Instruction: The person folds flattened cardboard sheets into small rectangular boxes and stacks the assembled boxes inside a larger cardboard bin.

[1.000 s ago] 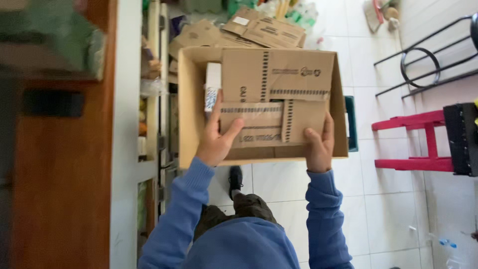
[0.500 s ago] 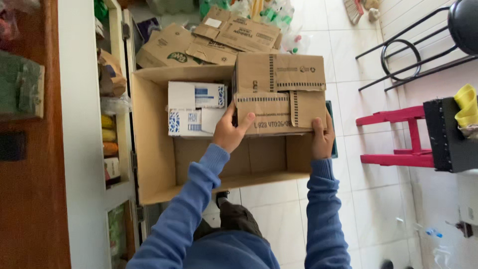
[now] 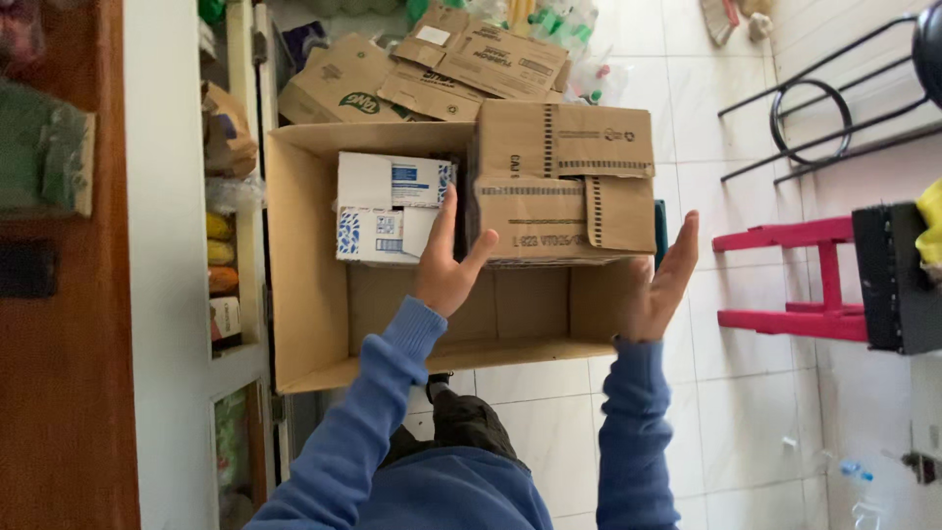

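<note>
Brown carton between open hands

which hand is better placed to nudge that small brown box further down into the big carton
Left, probably. The left hand has its fingers against the near edge of the small brown box, inside the big carton. The right hand is open beside the carton's outer wall.

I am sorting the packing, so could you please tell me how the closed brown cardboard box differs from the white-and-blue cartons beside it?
The closed brown cardboard box is plain brown; the white-and-blue cartons are white with blue print. The brown box is one larger piece, the cartons two smaller ones stacked together. The brown box sits between the left hand and right hand; the cartons lie further left. Both rest inside the large open cardboard box.
</note>
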